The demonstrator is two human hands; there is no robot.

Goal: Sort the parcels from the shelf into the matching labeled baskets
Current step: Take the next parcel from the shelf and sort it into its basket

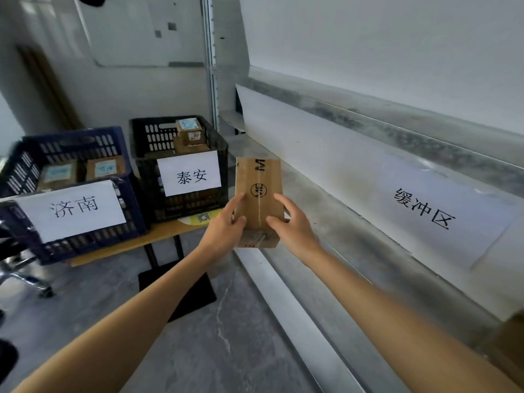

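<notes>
A brown cardboard parcel [259,191] with black print on top is held in front of me, between the shelf and the baskets. My left hand [228,225] grips its left side and my right hand [292,222] grips its right side. To the left, a black basket [181,205] with a paper label holds stacked cardboard parcels [189,134]. Farther left stands a blue basket [85,242] with its own paper label, holding two flat parcels [82,170].
Both baskets sit on a low wooden table [158,236] with a black base. A grey metal shelf [354,222] runs along the right, with a paper sign [422,214] on it. Another cardboard box [510,341] shows at the right edge. A chair base [25,276] is at left.
</notes>
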